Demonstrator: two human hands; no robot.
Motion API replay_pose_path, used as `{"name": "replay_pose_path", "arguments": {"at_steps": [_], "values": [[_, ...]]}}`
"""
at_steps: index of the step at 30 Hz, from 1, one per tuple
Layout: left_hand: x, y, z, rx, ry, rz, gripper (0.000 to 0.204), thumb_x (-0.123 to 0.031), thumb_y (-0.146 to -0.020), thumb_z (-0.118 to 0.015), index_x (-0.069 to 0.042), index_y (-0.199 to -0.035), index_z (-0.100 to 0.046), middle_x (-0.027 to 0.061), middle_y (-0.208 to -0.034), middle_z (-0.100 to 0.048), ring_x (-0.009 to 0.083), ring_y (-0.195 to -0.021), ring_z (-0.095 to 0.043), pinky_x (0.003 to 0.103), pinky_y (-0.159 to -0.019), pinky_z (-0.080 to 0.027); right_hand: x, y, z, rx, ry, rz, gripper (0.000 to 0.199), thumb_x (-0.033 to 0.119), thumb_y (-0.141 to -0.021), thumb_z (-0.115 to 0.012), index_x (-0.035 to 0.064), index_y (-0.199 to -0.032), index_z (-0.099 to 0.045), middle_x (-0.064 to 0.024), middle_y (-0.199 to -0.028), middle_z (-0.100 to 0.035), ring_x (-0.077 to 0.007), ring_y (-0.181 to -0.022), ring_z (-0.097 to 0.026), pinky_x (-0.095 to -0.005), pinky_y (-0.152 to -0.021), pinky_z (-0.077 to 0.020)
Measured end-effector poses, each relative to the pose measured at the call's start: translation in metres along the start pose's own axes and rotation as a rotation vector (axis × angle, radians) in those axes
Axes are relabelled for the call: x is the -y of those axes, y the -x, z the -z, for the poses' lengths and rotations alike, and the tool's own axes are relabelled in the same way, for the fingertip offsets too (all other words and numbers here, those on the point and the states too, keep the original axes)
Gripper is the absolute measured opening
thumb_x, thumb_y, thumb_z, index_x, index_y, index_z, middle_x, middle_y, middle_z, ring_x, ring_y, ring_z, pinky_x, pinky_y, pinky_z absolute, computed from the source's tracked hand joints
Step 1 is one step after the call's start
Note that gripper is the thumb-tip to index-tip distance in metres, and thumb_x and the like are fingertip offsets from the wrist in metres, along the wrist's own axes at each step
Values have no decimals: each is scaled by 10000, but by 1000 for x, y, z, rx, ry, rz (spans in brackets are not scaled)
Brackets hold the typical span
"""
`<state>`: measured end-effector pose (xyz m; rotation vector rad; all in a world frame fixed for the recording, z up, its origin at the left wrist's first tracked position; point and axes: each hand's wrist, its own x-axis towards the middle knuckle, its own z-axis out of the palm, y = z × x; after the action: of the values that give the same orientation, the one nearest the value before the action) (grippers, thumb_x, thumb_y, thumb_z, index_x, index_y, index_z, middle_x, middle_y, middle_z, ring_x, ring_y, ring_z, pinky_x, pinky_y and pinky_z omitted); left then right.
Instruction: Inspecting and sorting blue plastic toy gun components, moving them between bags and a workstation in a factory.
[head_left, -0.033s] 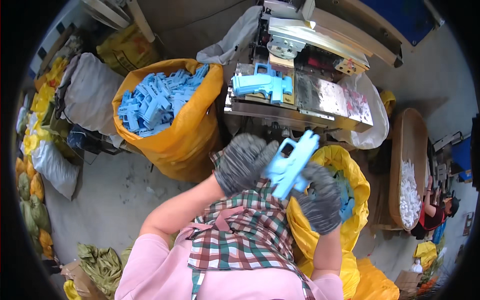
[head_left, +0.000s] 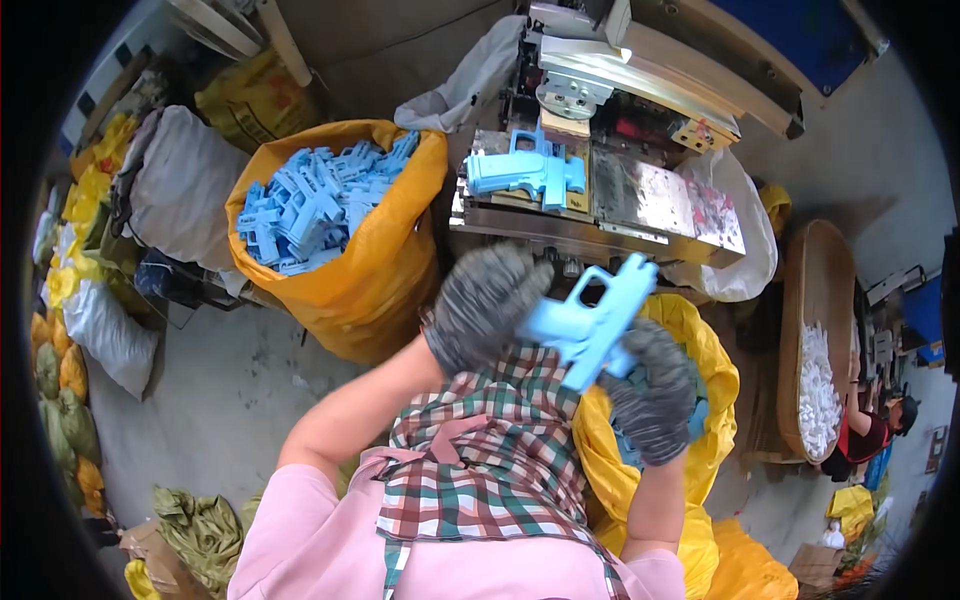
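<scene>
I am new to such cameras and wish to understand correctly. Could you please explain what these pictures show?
There is no robot here: a person works with two gloved hands. The view looks down from the left one of two wide fisheye cameras on the person's head, so straight edges look bent.

The right hand holds a light-blue pistol-shaped piece. The left hand is beside its handle; whether it grips, I cannot tell.

Ahead, a similar blue piece lies on a metal machine. To the left stands an orange sack full of blue pieces; to the right, a yellow bag.
</scene>
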<state>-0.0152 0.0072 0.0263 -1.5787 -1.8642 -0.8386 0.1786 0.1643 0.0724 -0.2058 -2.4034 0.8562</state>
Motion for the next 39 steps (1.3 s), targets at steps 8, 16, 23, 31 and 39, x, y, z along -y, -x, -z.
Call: {"name": "replay_pose_path", "arguments": {"at_steps": [8, 16, 23, 31, 39], "values": [[89, -107, 36, 608, -170, 324, 652, -462, -863, -559, -36, -1337, -421, 224, -1182, -560, 376, -1142, -509, 445, -1012, -352, -18, -14, 11, -91, -631, -365, 574, -1, -654, -793, 46, -1169, -543, -68, -1166, -573, -202, -1088, -556, -351, -968, -442], [66, -17, 63, 331, -361, 419, 569, -262, -805, -658, -87, -1311, -466, 131, -1078, -564, 296, -988, -532, 431, -904, -401, -35, -114, -17, 63, -227, 85, 453, 50, -724, -744, 77, -1155, -607, -103, -1143, -614, -227, -1075, -589, -338, -915, -486], [146, 97, 129, 146, -736, 628, 624, -195, -769, -684, -75, -1334, -448, 197, -1097, -570, 368, -1029, -517, 448, -918, -400, -59, -183, -48, 230, 181, 302, 395, 141, -828, -637, 93, -1218, -587, -157, -1268, -547, -325, -1196, -490, -382, -1031, -369], [192, 127, 117, 426, -534, 945, 720, -490, -833, -578, -88, -1391, -363, 235, -1303, -460, 397, -1217, -410, 472, -1041, -281, 15, -100, -80, 475, -286, 268, 318, 68, -751, -740, 46, -1057, -654, -114, -1035, -655, -258, -999, -622, -346, -855, -495], [191, 171, 144, 76, -675, 1084, 654, -401, -848, -592, -79, -1374, -377, 222, -1335, -428, 388, -1262, -362, 473, -1071, -249, -83, -81, -253, 603, -356, -8, 281, 113, -928, -499, 3, -1173, -581, -120, -1146, -614, -237, -1078, -573, -311, -961, -435]]}}
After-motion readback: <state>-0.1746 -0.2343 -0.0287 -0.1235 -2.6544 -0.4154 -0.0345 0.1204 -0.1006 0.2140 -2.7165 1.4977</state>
